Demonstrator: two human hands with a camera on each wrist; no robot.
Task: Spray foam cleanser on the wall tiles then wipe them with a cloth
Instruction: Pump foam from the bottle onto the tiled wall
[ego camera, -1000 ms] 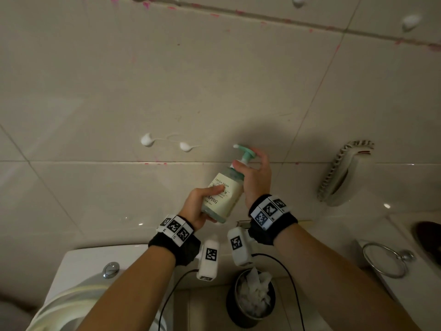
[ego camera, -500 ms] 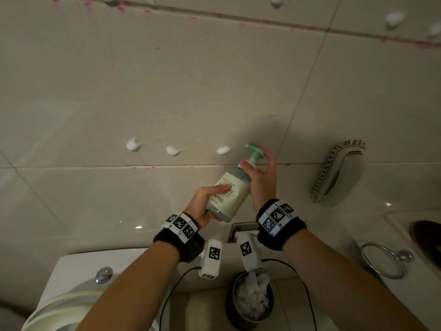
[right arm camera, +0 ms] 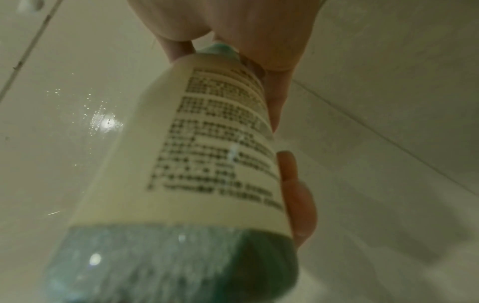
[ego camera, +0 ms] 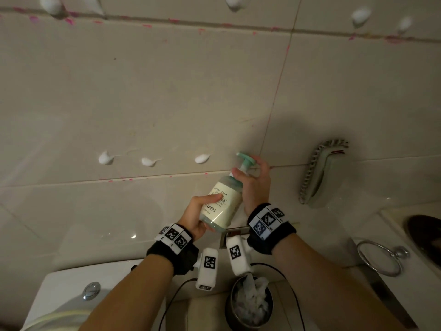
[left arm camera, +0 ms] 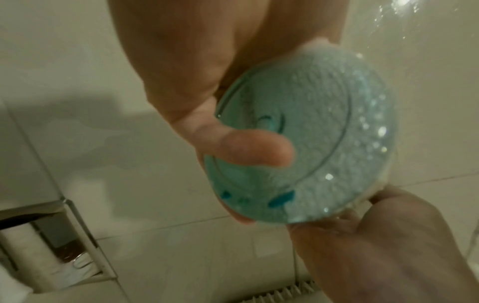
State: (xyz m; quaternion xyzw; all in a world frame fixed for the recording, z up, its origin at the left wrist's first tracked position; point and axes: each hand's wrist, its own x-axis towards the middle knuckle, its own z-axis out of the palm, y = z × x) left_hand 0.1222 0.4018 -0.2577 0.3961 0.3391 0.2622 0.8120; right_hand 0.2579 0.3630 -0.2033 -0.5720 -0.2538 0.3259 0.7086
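A cream foam cleanser bottle with a teal pump head is held tilted toward the beige wall tiles. My left hand grips its lower body, with a fingertip across the teal base. My right hand wraps the neck, fingers over the pump; the printed label fills the right wrist view. Three white foam blobs sit in a row left of the nozzle. More foam dots lie along the upper grout line. No cloth is in view.
A toilet cistern with a chrome flush button is below left. A bin stuffed with tissue stands under my hands. A hanging brush is on the wall at right, above a towel ring and a sink edge.
A third foam blob has appeared on the tile. Both hands and the bottle have shifted to the right along the wall, the nozzle now past that blob.
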